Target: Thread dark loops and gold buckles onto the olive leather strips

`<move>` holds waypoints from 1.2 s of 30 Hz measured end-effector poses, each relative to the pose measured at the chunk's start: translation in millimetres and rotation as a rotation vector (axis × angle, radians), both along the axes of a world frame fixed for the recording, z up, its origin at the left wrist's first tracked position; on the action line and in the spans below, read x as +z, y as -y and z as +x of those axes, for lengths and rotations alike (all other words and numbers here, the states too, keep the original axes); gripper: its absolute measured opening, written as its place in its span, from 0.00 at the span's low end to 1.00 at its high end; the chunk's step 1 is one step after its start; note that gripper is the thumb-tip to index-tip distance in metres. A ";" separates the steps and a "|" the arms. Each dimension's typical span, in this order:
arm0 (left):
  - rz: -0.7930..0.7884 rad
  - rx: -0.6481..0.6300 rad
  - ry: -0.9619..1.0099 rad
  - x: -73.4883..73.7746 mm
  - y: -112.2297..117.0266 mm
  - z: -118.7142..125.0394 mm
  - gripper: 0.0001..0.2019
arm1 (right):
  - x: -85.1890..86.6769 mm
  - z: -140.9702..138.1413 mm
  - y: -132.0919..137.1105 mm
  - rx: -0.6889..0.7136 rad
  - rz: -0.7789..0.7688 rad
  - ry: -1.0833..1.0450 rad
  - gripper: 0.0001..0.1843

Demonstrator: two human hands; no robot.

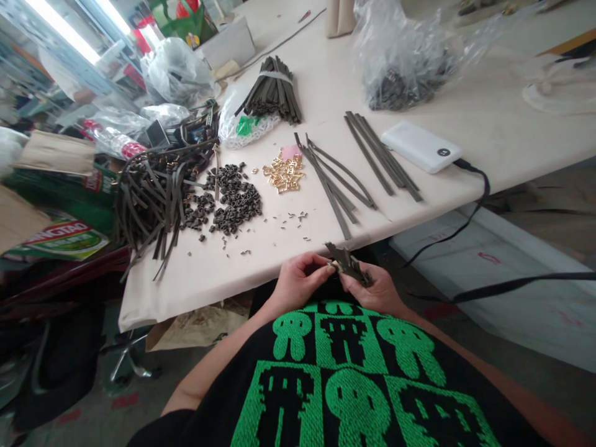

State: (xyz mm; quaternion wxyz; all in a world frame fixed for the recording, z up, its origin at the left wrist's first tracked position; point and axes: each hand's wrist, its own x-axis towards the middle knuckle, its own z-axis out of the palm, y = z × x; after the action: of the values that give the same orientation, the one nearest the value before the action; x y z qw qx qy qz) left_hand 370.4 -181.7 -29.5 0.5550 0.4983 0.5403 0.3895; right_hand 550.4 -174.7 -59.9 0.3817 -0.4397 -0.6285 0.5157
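Just off the table's front edge, my right hand [379, 292] is closed around a bunch of dark grey-green straps [347, 262], with their ends sticking up. Beside it, the thumb and fingers of my left hand [300, 280] pinch together at the near side of the bunch. What sits between those fingertips is too small to make out. On the table ahead lie loose flat straps [333, 189], and left of them a heap of gold metal buckles [284, 174]. Further left is a pile of small dark strap loops [235, 202].
A tied strap bundle [274, 90] lies behind the buckles. More straps [384, 155] rest near a white power bank [421, 146], whose black cable hangs over the table edge. Finished-looking straps [153, 192] drape off the left side. A clear plastic bag [405, 68] stands at the back.
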 end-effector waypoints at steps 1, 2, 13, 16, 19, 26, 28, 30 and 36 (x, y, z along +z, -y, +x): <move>-0.021 -0.002 0.033 -0.4 -1.3 -0.6 0.10 | -0.5 0.8 -0.4 0.008 0.048 0.014 0.05; -0.049 -0.012 0.065 -0.6 -2.7 -1.4 0.10 | -0.9 1.7 -0.8 0.015 0.085 0.022 0.07; -0.045 -0.092 -0.097 5.9 -4.0 -9.6 0.08 | -2.8 0.6 -1.5 0.119 0.225 0.088 0.14; 0.182 -0.097 -0.317 -0.8 -3.0 -10.3 0.07 | -3.6 -0.3 -2.4 0.105 0.206 0.095 0.13; 0.315 -0.124 -0.398 -6.8 -2.5 -9.6 0.07 | -3.9 0.2 -2.9 0.089 0.175 0.109 0.12; 0.249 -0.027 -0.306 -10.4 -2.2 -8.9 0.06 | -2.3 0.6 2.1 0.122 -0.071 0.010 0.11; 0.201 0.118 -0.219 -6.2 -4.7 -17.3 0.08 | -1.5 -0.9 4.5 0.080 -0.191 -0.042 0.12; 0.150 0.249 -0.120 -0.1 -7.1 -28.8 0.14 | -1.6 -2.3 4.9 0.043 -0.278 -0.100 0.17; -0.048 0.033 0.007 8.3 -2.4 -35.6 0.19 | 1.8 -3.5 -4.7 0.258 -0.385 -0.154 0.20</move>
State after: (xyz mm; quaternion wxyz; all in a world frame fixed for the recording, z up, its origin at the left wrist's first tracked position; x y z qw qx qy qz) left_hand 334.9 -179.3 -21.2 0.5621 0.4747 0.5556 0.3873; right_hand 546.9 -169.9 -58.2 0.2686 -0.3797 -0.5385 0.7026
